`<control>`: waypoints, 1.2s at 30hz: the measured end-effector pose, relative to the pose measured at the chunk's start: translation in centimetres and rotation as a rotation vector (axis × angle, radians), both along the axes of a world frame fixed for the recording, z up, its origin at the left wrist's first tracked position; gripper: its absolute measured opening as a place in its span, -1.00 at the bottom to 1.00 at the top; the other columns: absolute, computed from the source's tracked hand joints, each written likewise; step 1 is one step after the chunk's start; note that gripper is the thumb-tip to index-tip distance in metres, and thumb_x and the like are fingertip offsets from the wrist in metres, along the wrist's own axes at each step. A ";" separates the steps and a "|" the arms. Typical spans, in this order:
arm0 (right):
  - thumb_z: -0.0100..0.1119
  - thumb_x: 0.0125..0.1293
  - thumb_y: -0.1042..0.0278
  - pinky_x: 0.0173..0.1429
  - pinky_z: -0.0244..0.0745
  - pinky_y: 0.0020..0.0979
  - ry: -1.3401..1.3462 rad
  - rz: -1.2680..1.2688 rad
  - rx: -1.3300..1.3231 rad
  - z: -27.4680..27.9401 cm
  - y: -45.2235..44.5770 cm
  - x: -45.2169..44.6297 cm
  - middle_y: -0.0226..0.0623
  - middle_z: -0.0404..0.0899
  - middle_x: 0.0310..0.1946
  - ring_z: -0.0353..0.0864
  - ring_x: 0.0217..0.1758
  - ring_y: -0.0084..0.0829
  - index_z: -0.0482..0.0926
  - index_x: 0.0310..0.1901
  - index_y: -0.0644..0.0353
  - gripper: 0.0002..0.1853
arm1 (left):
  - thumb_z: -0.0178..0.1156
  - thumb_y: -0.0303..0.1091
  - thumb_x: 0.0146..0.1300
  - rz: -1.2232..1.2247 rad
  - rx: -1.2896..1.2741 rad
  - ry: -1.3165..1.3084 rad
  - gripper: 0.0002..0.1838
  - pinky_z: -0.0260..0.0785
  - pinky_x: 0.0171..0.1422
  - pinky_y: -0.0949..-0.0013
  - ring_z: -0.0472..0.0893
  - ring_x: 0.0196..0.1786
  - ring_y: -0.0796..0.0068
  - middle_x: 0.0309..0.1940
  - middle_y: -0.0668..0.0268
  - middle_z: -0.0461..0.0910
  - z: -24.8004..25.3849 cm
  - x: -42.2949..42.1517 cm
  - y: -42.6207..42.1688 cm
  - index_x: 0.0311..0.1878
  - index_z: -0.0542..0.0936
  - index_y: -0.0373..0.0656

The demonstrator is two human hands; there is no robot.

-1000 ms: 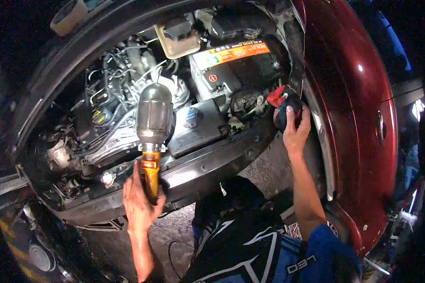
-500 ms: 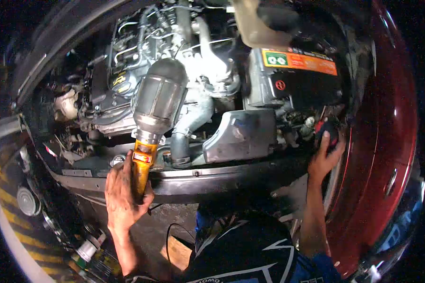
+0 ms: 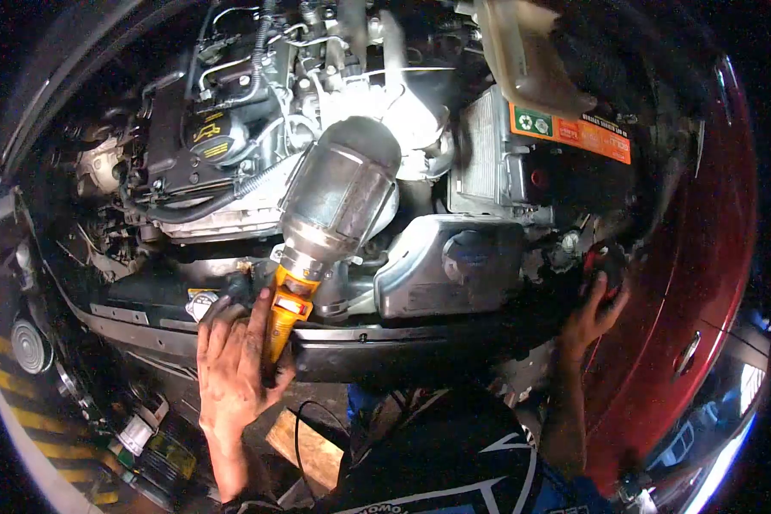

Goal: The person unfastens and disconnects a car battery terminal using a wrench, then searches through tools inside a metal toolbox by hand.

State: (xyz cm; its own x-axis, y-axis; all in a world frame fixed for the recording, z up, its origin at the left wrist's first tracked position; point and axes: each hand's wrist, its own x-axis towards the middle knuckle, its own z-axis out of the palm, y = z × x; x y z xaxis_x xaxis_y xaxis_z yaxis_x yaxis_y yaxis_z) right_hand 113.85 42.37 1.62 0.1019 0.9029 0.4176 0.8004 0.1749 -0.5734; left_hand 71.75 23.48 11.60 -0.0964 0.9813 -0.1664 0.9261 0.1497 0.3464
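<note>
On my feed, the fingers of the left hand (image 3: 236, 368), at 8 o'clock, are wrapped around the yellow handle of a work lamp (image 3: 325, 233), its dark head tilted toward 1 o'clock. Between 3 and 4 o'clock, I have the right hand (image 3: 598, 315) with fingers bent around a red-and-black bundle (image 3: 606, 261), too dim for me to make out fully. Farther out, I see a battery (image 3: 531, 176) at 2 o'clock, a filler cap (image 3: 218, 141) at 10 and a wooden block (image 3: 310, 447) at 7.
</note>
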 end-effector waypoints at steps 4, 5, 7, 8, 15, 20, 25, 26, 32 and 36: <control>0.15 0.51 0.27 0.21 0.40 -0.43 0.250 -0.110 -0.126 -0.2 0.0 -0.2 -0.20 0.50 0.14 0.47 0.12 -0.39 0.42 0.25 0.33 -0.59 | 0.43 -0.30 -0.09 -0.020 0.001 -0.006 -0.03 0.32 0.31 -0.06 0.52 0.06 0.04 -0.14 0.10 0.57 -0.1 0.0 0.6 0.47 0.32 -0.34; 0.16 0.51 0.27 0.20 0.42 -0.44 0.255 -0.092 -0.120 -0.3 0.0 -0.2 -0.20 0.50 0.14 0.47 0.11 -0.41 0.42 0.25 0.31 -0.60 | 0.42 -0.31 -0.06 -0.021 -0.005 -0.001 -0.05 0.33 0.29 -0.05 0.52 0.06 0.03 -0.14 0.09 0.57 -0.1 0.1 0.7 0.48 0.32 -0.35; 0.18 0.50 0.26 0.18 0.45 -0.41 0.206 -0.096 -0.112 -0.4 0.1 0.2 -0.21 0.48 0.15 0.48 0.12 -0.41 0.42 0.25 0.28 -0.58 | 0.42 -0.32 -0.01 -0.026 -0.016 0.011 -0.07 0.34 0.25 -0.03 0.52 0.04 0.03 -0.13 0.09 0.57 -0.1 0.3 1.1 0.48 0.31 -0.35; 0.20 0.49 0.25 0.17 0.47 -0.40 0.182 -0.098 -0.107 -0.5 0.2 0.5 -0.22 0.48 0.16 0.48 0.12 -0.40 0.42 0.26 0.27 -0.58 | 0.41 -0.32 0.02 -0.017 -0.025 0.028 -0.09 0.34 0.24 -0.03 0.52 0.04 0.02 -0.11 0.08 0.57 -0.2 0.5 1.3 0.48 0.30 -0.35; 0.23 0.46 0.29 -0.13 0.62 -0.48 0.188 -0.140 -0.127 -0.9 -0.2 1.1 -0.28 0.46 0.11 0.51 0.07 -0.45 0.44 0.27 0.22 -0.58 | 0.33 -0.40 0.17 -0.017 -0.027 0.092 -0.18 0.35 0.21 0.02 0.51 -0.01 -0.07 0.15 -0.10 0.52 0.2 2.2 2.9 0.48 0.24 -0.42; 0.25 0.43 0.36 -0.19 0.65 -0.47 0.414 -0.079 -0.117 0.6 -0.1 -0.8 -0.20 0.39 0.18 0.51 0.11 -0.35 0.42 0.30 0.27 -0.54 | 0.30 -0.37 0.24 0.193 -0.062 0.086 -0.19 0.31 0.27 -0.02 0.47 0.05 -0.16 0.18 -0.18 0.44 -0.2 4.0 2.6 0.53 0.22 -0.26; 0.25 0.36 0.46 0.07 0.65 -0.28 0.276 0.126 -0.120 0.6 -0.3 1.1 -0.06 0.32 0.26 0.43 0.22 -0.13 0.47 0.24 0.30 -0.57 | 0.27 -0.39 0.31 0.271 0.102 0.388 -0.30 0.20 0.46 -0.01 0.39 0.34 -0.14 0.29 -0.11 0.38 0.3 8.9 3.4 0.51 0.29 -0.21; 0.24 0.35 0.48 0.12 0.63 -0.23 0.114 0.198 -0.078 0.4 -0.3 2.0 -0.04 0.32 0.27 0.41 0.23 -0.10 0.49 0.22 0.30 -0.59 | 0.26 -0.38 0.31 0.255 0.122 0.315 -0.31 0.20 0.46 -0.01 0.39 0.34 -0.14 0.29 -0.11 0.38 0.2 10.0 3.5 0.50 0.31 -0.22; 0.43 0.17 0.22 0.33 0.35 0.01 0.196 0.379 -0.040 1.2 1.3 6.2 0.02 0.52 0.07 0.48 0.19 0.04 0.64 0.09 0.16 -0.55 | 0.18 -0.22 0.40 0.250 0.180 0.104 -0.40 0.19 0.48 0.01 0.36 0.39 -0.15 0.33 -0.12 0.36 -4.3 17.2 5.4 0.45 0.37 -0.23; 0.37 0.27 0.30 0.32 0.45 -0.09 0.598 0.079 0.135 -0.7 3.4 8.4 0.10 0.45 0.22 0.53 0.23 0.00 0.54 0.19 0.27 -0.52 | 0.10 -0.11 0.44 0.339 0.254 0.049 -0.41 0.27 0.40 0.02 0.43 0.32 -0.20 0.28 -0.14 0.40 -5.4 17.6 5.4 0.43 0.40 -0.24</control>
